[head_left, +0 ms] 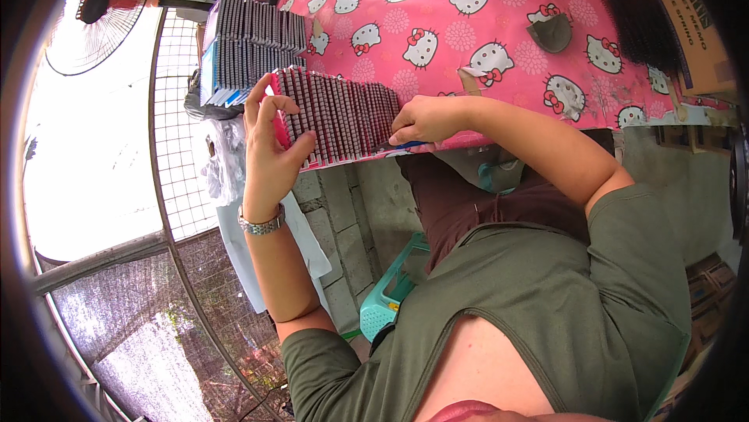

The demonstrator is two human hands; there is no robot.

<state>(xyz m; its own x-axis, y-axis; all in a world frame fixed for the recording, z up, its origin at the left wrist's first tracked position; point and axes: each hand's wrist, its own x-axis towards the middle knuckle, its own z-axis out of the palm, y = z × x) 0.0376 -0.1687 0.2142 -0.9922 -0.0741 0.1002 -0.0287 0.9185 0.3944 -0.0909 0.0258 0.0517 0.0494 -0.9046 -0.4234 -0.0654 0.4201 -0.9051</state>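
Observation:
A long row of small spiral notebooks (343,114) stands packed on edge along the table's near side, their dark wire bindings facing up. My left hand (273,122) grips the row's left end, fingers bent over the top and thumb against the near side. A pink cover shows beside those fingers. At the row's right end my right hand (429,119) is closed, with thumb and fingertips pressed together by the last notebooks. Under it a flat blue thing (413,146) shows in part; whether the fingers hold it is hidden.
More spiral notebooks (250,47) are stacked at the back left. On the pink patterned tablecloth (437,1) lie a dark grey curved piece (551,33) and a black bristly bundle (640,28) by a cardboard box (690,24). A fan (95,7) stands far left; a teal plastic stool (386,297) is below.

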